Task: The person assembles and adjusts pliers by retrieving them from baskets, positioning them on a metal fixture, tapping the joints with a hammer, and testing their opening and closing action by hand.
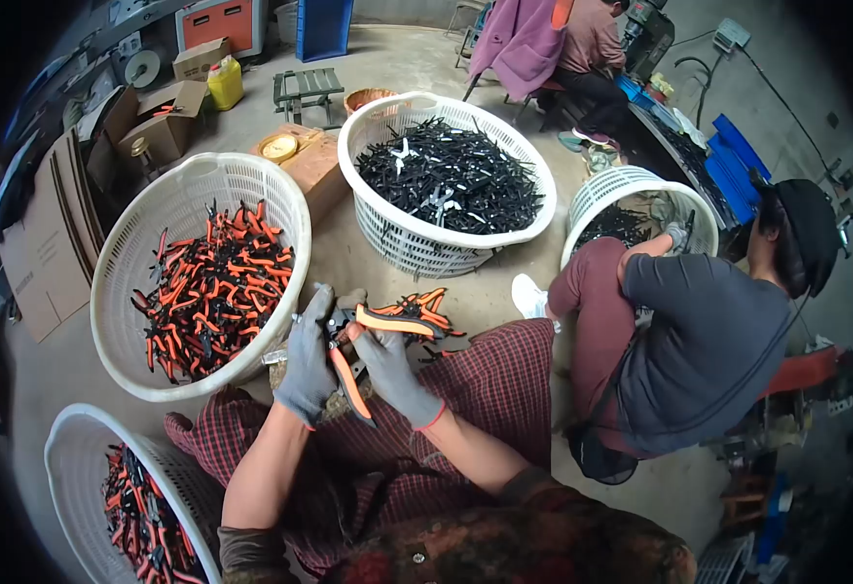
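In the middle of the head view I hold one pair of pliers [395, 321] with orange-and-black handles spread apart. My left hand [308, 362], in a grey glove, is closed around the head end, which its fingers partly hide. My right hand [394, 375], gloved too, is closed at the pliers between the handles, near the joint. Just beyond my hands lies a small pile of orange-handled pliers [424, 307]. To the left, a white basket [107, 282] holds many orange-and-black pliers [217, 292].
Ahead stands a white basket [417, 251] full of black metal pieces [446, 175]. A second basket [71, 438] of pliers is at lower left. On my right a co-worker [699, 341] sits by a tipped basket [631, 180]. Cartons [168, 117] and a green stool [308, 88] stand farther back.
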A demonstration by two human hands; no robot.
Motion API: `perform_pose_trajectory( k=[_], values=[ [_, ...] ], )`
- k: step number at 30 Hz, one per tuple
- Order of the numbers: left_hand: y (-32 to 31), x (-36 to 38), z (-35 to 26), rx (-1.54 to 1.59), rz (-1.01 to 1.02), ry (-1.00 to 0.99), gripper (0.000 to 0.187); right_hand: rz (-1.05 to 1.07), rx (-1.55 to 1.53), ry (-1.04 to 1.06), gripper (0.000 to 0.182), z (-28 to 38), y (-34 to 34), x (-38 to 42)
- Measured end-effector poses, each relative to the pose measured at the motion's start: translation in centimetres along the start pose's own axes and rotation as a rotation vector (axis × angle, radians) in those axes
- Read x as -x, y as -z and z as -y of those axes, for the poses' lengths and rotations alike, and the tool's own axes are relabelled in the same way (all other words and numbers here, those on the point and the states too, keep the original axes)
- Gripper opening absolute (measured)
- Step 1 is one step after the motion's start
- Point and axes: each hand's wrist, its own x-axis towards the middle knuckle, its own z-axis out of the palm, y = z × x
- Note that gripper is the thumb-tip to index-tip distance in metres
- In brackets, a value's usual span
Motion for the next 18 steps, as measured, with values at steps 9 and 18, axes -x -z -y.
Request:
perform_pose_trajectory(
  k=[9, 18],
  values=[
    [1.1, 0.8, -2.4, -0.434, 0.159, -0.117, 0.036, 0.422, -0.007, -0.46, 0.047, 4.5, 6.1, -0.8],
    [-0.7, 0.2, -0.1, -0.784, 0.247, -0.011, 0.043, 0.179, 0.156, -0.318, 0.033, 5.6, 10.5, 1.0]
  ],
)
